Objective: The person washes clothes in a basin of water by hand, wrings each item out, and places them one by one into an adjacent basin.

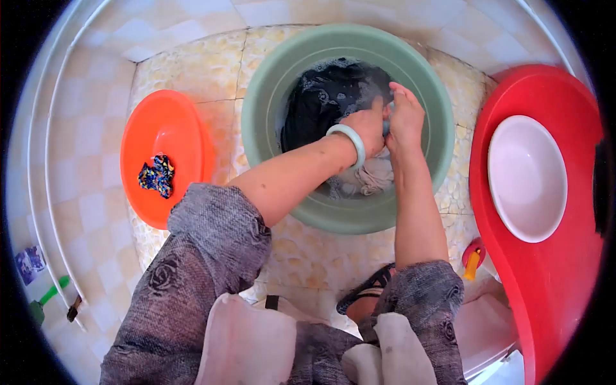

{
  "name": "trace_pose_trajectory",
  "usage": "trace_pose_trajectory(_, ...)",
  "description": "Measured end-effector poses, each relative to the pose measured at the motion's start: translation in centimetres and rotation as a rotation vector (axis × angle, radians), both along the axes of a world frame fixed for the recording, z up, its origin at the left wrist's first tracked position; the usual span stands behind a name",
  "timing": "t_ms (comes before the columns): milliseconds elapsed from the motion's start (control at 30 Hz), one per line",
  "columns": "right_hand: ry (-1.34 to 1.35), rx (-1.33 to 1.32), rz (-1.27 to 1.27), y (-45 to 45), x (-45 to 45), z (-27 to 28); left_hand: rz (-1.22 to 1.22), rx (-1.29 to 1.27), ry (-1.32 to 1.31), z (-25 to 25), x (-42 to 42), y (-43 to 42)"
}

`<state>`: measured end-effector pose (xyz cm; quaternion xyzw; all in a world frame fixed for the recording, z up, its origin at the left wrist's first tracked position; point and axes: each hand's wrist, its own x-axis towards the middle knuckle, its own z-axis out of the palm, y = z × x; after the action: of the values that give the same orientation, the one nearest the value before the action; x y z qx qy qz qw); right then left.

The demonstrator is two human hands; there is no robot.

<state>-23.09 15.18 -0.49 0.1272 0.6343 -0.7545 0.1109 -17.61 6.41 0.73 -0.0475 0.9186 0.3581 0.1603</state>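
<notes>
Wall patch: purple and white, too small to read any writing on it
Everything else in view: no readable text, label, brand, number or sign
</notes>
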Motion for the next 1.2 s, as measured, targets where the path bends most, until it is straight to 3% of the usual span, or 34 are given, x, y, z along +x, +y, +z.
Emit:
trace_pose_trajectory(300,-0.108,-0.068,-0.24,-0.7,2.7,-3.9,-0.033,-0.068,-0.013,-2.7,1.7,-0.4)
trace_pose_trajectory(400,-0.078,-0.065,-0.032,-0.9,3.2,-1.9,0.055,0.117,-0.015,-4.7,2.3,-2.1)
trace_pose_trajectory(433,-0.093,-0.057,0.028,-0.6,3.4,-1.1,-0.033,0.201,-0.023,-3.1,2.5,-4.4)
trace_pose_trajectory(467,-0.025,-0.018,0.042,0.4,3.2,-1.2,0.078,0.258,-0.152,-0.6,3.1,-6.6)
trace_pose_trajectory(500,0.064,0.192,0.233,2.0,3.2,-1.4,0.095,0.556,-0.245,1.4,3.9,-9.4)
trace_pose_trajectory(533,0.156,0.399,0.425,3.9,3.4,-1.6,0.085,0.555,-0.278,2.7,4.8,-12.5)
trace_pose_trajectory(567,0.253,0.605,0.62,5.0,3.9,-1.6,0.163,0.517,-0.229,6.2,6.3,-14.5)
trace_pose_trajectory(600,0.028,0.799,0.975,5.5,4.6,0.7,0.217,0.402,-0.263,6.7,7.8,-18.1)
trace_pose_trajectory(633,0.16,0.958,1.11,6.0,6.1,0.3,0.389,0.311,-0.168,5.8,9.9,-21.7)
trace_pose_trajectory(667,0.297,1.12,1.238,6.4,7.3,-0.5,0.492,0.16,-0.264,6.8,11.2,-24.8)
trace_pose_trajectory(733,0.366,1.261,1.321,5.7,9.4,-1.5,0.495,0.047,-0.071,7.3,15.5,-29.5)
trace_pose_trajectory(800,0.42,1.318,1.396,4.5,10.3,-3.8,0.531,-0.231,-0.032,5.6,20.5,-33.9)
trace_pose_trajectory(933,0.439,1.334,1.372,2.8,10.3,-7.2,0.533,-0.434,-0.237,0.4,27.1,-37.9)
trace_pose_trajectory(967,0.437,1.356,1.33,2.6,10.2,-7.2,0.552,-0.633,-0.335,0.4,27.4,-37.5)
trace_pose_trajectory(1000,0.397,1.389,1.341,2.2,10.0,-7.5,0.601,-0.13,-0.411,0.3,26.6,-38.0)
trace_pose_trajectory(1067,0.33,1.449,1.347,1.1,9.2,-7.8,0.5,-0.285,-0.126,1.0,24.0,-35.0)
trace_pose_trajectory(1100,0.358,1.293,1.267,1.4,8.7,-7.3,0.448,-0.368,0.014,1.9,22.4,-32.6)
trace_pose_trajectory(1167,0.405,0.975,1.122,3.5,7.3,-6.4,0.451,0.059,0.116,5.3,18.0,-27.0)
trace_pose_trajectory(1200,0.2,0.979,1.041,3.9,6.5,-5.8,0.392,0.22,0.059,6.2,16.2,-24.8)
